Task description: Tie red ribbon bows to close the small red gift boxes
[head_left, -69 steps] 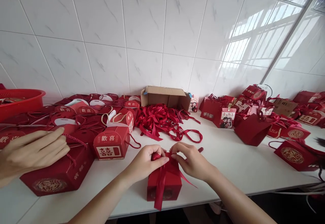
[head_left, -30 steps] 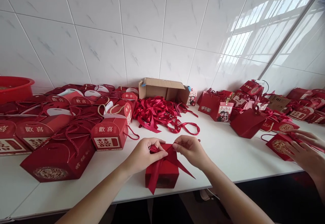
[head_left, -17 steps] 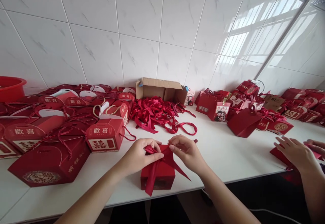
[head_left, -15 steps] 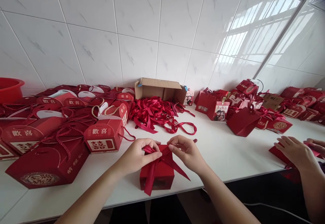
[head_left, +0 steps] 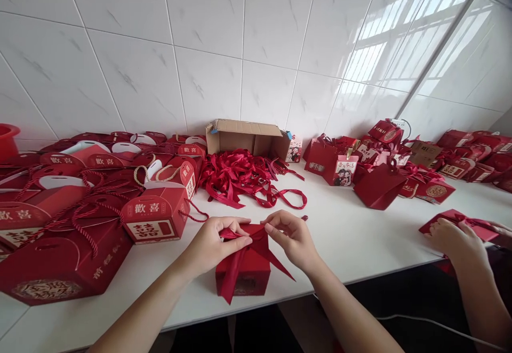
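A small red gift box (head_left: 248, 273) stands near the white table's front edge (head_left: 352, 267). A red ribbon (head_left: 234, 270) runs over its top and hangs down its front. My left hand (head_left: 214, 243) pinches the ribbon on the box's top from the left. My right hand (head_left: 290, 235) pinches the ribbon at the same spot from the right, fingertips almost meeting. A ribbon tail (head_left: 280, 267) sticks out to the right below my right hand.
Large red handled boxes (head_left: 156, 217) crowd the left. A pile of loose red ribbons (head_left: 244, 179) lies before an open cardboard box (head_left: 248, 137) by the tiled wall. More red boxes (head_left: 378, 185) fill the right. Another person's hand (head_left: 454, 238) grips a red box (head_left: 456, 219) at the right edge.
The view has shifted right, so everything slides left in frame. My hands keep pinching the ribbon on the box. The other person's hand on the left is gone; one works at the right.
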`<state>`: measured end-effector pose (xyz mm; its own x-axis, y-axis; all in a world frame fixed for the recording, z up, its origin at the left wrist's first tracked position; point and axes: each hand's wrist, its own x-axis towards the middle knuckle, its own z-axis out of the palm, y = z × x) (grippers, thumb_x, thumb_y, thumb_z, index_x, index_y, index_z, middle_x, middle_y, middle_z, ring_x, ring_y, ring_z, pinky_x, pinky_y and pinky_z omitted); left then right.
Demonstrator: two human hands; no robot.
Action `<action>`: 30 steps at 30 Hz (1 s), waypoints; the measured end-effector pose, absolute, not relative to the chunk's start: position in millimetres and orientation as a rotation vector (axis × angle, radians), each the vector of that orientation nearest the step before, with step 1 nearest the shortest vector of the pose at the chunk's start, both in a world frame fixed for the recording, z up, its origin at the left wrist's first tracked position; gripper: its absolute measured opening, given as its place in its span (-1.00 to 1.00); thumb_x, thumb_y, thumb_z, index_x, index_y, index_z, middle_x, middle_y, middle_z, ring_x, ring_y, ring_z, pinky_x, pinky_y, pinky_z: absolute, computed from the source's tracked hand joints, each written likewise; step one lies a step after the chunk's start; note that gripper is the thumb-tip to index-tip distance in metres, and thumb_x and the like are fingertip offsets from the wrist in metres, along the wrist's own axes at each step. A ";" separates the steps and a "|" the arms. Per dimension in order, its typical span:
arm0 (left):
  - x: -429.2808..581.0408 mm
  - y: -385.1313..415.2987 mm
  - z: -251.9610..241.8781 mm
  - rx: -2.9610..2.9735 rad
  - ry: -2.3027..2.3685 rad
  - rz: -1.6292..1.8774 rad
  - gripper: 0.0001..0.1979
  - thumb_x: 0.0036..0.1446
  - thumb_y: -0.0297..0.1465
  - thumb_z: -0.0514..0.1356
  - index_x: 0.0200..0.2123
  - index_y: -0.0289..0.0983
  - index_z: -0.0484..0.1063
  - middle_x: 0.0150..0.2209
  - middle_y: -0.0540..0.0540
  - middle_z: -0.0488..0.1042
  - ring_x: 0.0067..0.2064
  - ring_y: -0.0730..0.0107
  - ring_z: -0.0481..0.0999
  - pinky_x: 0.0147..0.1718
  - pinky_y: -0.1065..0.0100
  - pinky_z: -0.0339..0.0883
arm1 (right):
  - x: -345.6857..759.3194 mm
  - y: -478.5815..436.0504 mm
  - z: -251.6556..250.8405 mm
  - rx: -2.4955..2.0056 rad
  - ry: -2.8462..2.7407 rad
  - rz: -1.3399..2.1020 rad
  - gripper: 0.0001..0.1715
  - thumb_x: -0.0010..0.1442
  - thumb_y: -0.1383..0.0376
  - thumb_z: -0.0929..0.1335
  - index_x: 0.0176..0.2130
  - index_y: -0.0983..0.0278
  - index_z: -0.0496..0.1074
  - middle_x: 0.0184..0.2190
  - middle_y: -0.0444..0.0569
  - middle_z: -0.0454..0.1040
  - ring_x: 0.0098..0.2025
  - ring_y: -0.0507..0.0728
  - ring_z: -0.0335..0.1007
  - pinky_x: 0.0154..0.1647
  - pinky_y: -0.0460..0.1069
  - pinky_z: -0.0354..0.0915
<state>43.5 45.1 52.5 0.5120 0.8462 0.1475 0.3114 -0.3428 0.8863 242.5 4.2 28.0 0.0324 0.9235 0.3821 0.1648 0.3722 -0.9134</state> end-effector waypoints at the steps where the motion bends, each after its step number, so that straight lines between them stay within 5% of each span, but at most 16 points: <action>1: 43.6 44.8 51.4 1.889 0.951 0.782 -0.76 0.00 -0.27 0.32 -0.58 -0.21 0.38 -0.07 -0.13 0.60 0.10 0.07 0.49 0.10 0.18 0.29 | 243.3 4.2 27.0 -1.062 -1.438 0.772 -0.75 0.15 0.16 0.40 -0.47 0.26 0.44 -0.35 -0.01 0.51 -0.30 0.10 0.43 -0.26 0.01 0.37; 8: 39.9 42.3 48.1 1.902 0.946 0.763 -0.77 0.02 -0.27 0.32 -0.55 -0.21 0.38 0.01 -0.16 0.56 0.12 0.08 0.47 0.12 0.17 0.26 | 244.4 5.1 25.9 -1.101 -1.487 0.672 -0.79 0.12 0.23 0.42 -0.51 0.25 0.50 -0.37 -0.01 0.50 -0.33 0.10 0.42 -0.32 0.00 0.35; 16: 40.6 42.5 47.2 1.867 0.905 0.756 -0.65 0.01 -0.34 0.29 -0.58 -0.20 0.12 -0.12 -0.17 0.60 -0.03 0.09 0.58 0.09 0.13 0.29 | 236.7 7.2 17.9 -1.136 -1.378 0.597 -0.79 0.10 0.20 0.44 -0.50 0.23 0.54 -0.39 -0.01 0.47 -0.36 0.11 0.42 -0.37 0.01 0.35; 20: 40.4 44.3 44.7 1.842 0.872 0.756 -0.66 0.01 -0.35 0.30 -0.54 -0.20 0.13 -0.19 -0.15 0.60 0.01 0.08 0.55 0.11 0.09 0.26 | 233.9 3.7 6.3 -1.177 -1.372 0.464 -0.75 0.12 0.12 0.43 -0.48 0.22 0.54 -0.35 0.02 0.48 -0.26 0.17 0.44 -0.24 0.05 0.36; 22: 36.5 43.7 44.2 1.852 0.827 0.779 -0.70 0.03 -0.35 0.31 -0.50 -0.20 0.19 -0.19 -0.14 0.59 0.10 0.09 0.48 0.15 0.09 0.22 | 235.2 -1.3 -3.2 -1.148 -1.361 0.531 -0.70 0.22 0.04 0.35 -0.27 0.19 0.55 -0.20 0.06 0.50 -0.11 0.22 0.45 -0.10 0.10 0.36; 24: 28.0 40.1 43.1 1.850 0.761 0.831 -0.77 0.06 -0.33 0.32 -0.34 -0.20 0.29 -0.12 -0.14 0.56 0.17 0.10 0.40 0.17 0.10 0.21 | 239.1 -8.4 -13.7 -1.067 -1.379 0.751 -0.49 0.33 -0.05 0.18 0.12 0.08 0.36 0.08 0.08 0.41 0.11 0.23 0.36 0.08 0.16 0.30; 26: 16.3 32.8 38.5 1.812 0.724 0.950 -0.63 0.09 -0.28 0.31 -0.07 -0.17 0.30 0.07 -0.19 0.46 0.26 0.10 0.29 0.23 0.10 0.15 | 243.4 -16.2 -23.3 -0.933 -1.492 0.991 -0.18 0.27 -0.20 0.11 0.37 0.00 -0.13 0.32 0.10 0.13 0.31 0.25 0.14 0.23 0.24 0.16; 28: 6.2 21.8 27.9 1.736 0.742 1.115 -0.43 0.10 -0.17 0.29 0.14 -0.15 0.21 0.25 -0.23 0.28 0.34 0.05 0.13 0.31 0.07 -0.01 | 244.5 -23.2 -30.1 -0.838 -1.694 1.089 0.35 -0.02 -0.33 0.31 0.39 0.05 -0.50 0.41 0.16 -0.14 0.42 0.34 -0.15 0.32 0.30 -0.03; 30: 4.1 7.7 11.4 1.621 0.776 1.223 -0.32 0.09 0.00 0.24 0.19 -0.17 0.19 0.29 -0.26 0.22 0.36 -0.03 0.08 0.33 0.03 -0.07 | 240.6 -29.2 -33.4 -0.892 -1.838 1.033 0.68 -0.24 -0.23 0.50 0.36 0.11 -0.65 0.43 0.22 -0.28 0.44 0.40 -0.34 0.35 0.33 -0.15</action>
